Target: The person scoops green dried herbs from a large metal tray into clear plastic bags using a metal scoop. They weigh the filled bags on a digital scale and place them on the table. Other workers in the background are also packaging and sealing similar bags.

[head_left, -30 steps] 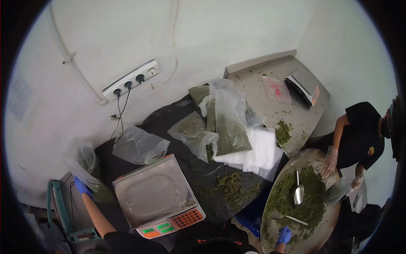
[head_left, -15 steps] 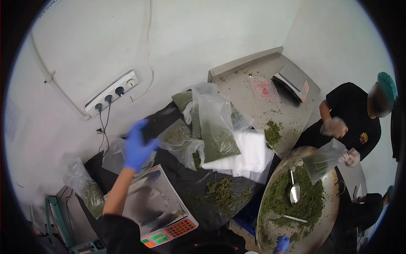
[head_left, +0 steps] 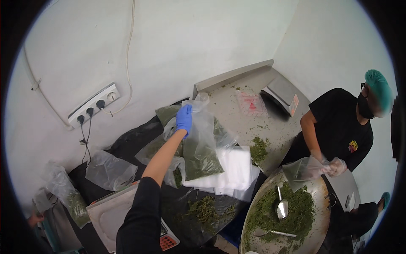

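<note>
My left hand point(head_left: 184, 118), in a blue glove, is closed on the gathered neck of a see-through plastic bag point(head_left: 203, 158) filled with chopped green herb. The bag lies on other herb-filled bags point(head_left: 167, 113) and partly over a stack of white sheets point(head_left: 237, 169). Below my forearm stands a scale point(head_left: 111, 213) with an orange keypad, partly hidden by my sleeve. My right hand is out of view.
At right, a large round pan point(head_left: 249, 211) holds chopped herb, a metal scoop point(head_left: 282, 208) and a fork point(head_left: 277, 233). A co-worker point(head_left: 338, 127) holds a bag point(head_left: 298, 169) over it. A second scale point(head_left: 281, 95) stands behind. More bags point(head_left: 111, 169) lie at left.
My left hand has moved right from above the scale and taken hold of the bag's neck. My right hand has left the view. The co-worker's hands have come together at their bag.
</note>
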`<action>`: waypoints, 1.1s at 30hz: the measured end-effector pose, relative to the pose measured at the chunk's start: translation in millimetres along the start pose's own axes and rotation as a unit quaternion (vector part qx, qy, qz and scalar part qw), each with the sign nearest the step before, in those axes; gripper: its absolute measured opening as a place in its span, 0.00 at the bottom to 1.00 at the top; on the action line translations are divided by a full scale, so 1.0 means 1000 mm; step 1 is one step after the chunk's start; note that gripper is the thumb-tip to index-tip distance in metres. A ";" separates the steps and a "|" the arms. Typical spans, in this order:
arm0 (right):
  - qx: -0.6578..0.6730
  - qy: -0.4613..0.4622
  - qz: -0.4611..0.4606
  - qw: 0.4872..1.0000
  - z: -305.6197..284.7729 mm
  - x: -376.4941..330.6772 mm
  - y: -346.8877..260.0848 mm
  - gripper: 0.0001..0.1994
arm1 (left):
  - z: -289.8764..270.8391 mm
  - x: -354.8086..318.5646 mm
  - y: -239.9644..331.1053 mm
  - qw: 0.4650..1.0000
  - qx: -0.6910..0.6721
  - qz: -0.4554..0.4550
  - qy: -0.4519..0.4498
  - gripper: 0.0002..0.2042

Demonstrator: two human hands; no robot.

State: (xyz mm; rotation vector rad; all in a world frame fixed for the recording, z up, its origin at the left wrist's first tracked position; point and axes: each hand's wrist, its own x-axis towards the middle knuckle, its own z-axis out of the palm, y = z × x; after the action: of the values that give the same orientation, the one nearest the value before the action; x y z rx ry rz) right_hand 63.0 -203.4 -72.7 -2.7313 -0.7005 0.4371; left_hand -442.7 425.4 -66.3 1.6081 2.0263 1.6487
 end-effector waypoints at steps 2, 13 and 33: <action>0.002 -0.003 -0.002 1.000 0.005 0.000 -0.002 0.23 | -0.020 -0.012 0.039 0.990 -0.142 -0.011 -0.014 0.16; -0.001 -0.035 -0.136 0.990 0.017 0.056 -0.051 0.23 | -0.275 -0.003 0.206 0.892 -0.413 0.015 0.183 0.12; -0.025 -0.077 -0.306 0.948 0.036 0.092 -0.138 0.23 | -0.762 -0.242 0.012 0.852 -0.356 -0.354 0.150 0.18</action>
State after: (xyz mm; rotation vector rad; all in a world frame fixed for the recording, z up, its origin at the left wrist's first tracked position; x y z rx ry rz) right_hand 69.7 -34.0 -78.2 -2.3578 -1.5470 0.4823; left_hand -792.1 -263.9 138.7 0.3141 1.4842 2.0027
